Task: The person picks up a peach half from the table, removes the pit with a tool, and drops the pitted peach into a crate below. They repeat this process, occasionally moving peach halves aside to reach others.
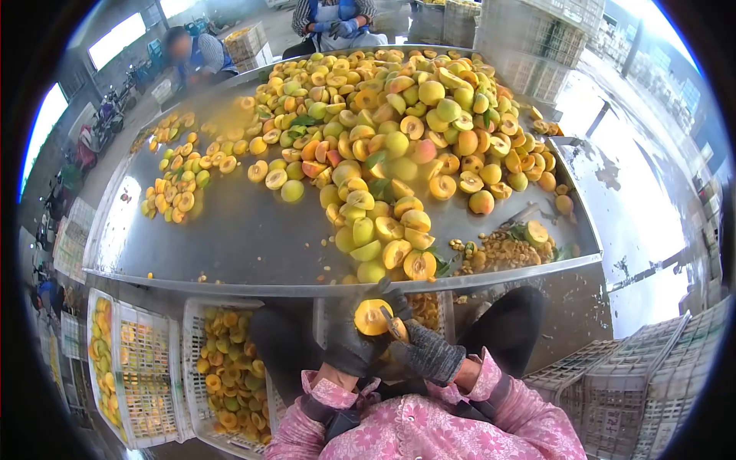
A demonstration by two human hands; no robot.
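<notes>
My left hand [354, 346], in a dark glove, holds a halved yellow peach [371, 317] cut side up, below the table's near edge. My right hand [426, 353], also gloved, grips a small tool [396, 328] pressed into the peach half. Both hands sit close together over my lap, between my knees. Pink floral sleeves cover my forearms. A big heap of whole and halved peaches [391, 130] lies on the metal table [230, 230] in front of me.
White plastic crates [222, 376] holding peach halves stand under the table at left; stacked crates [636, 383] sit at right. A pile of pits and scraps [502, 251] lies at the table's right front. Two people [337, 23] work at the far side.
</notes>
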